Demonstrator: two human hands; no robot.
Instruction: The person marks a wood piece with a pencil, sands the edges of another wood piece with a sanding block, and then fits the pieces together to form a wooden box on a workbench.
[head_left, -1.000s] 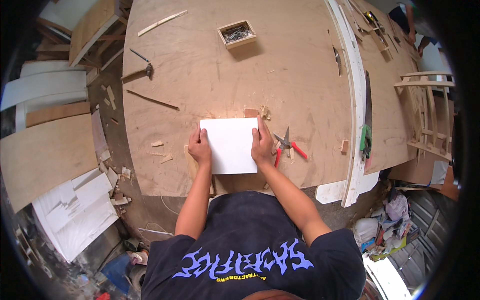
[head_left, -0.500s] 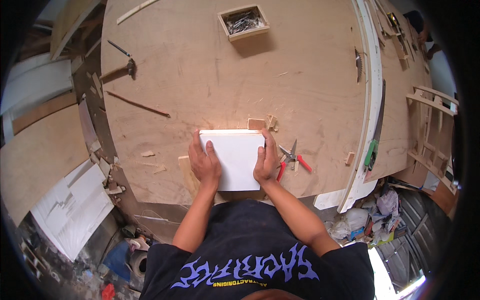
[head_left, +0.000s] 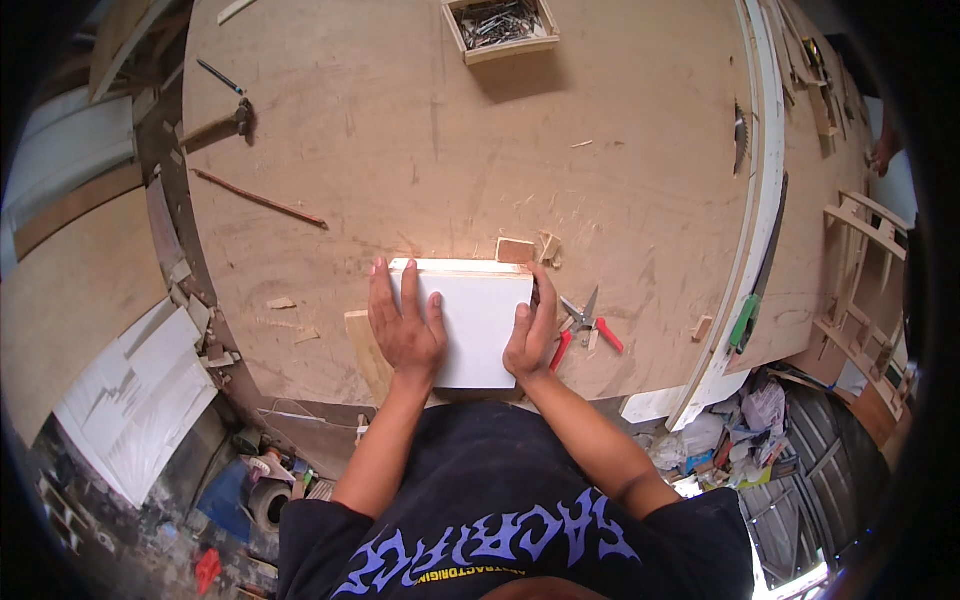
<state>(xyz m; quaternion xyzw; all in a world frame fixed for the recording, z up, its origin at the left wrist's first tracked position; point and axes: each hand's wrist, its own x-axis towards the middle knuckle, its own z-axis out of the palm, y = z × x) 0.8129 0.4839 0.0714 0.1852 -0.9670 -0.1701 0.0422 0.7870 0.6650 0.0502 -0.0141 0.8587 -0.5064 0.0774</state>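
**Me:** both hands flat and open on the white panel at the near edge of the workbench; left hand on top, right hand along its side edge; could slide off a loose strip underneath.

**Reply:** changed since earlier?

**Me:** left hand's crept further onto it; panel's stayed put; pliers too.

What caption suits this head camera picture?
Both hands, left hand and right hand, pressing a white panel on a plywood workbench, red-handled pliers alongside.

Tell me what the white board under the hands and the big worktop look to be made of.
White rectangular board: seemingly wood-based panel with smooth matte white facing; pale raw wood shows along its far edge. Large brown worktop: likely unfinished plywood, with visible grain, scratches and stains.
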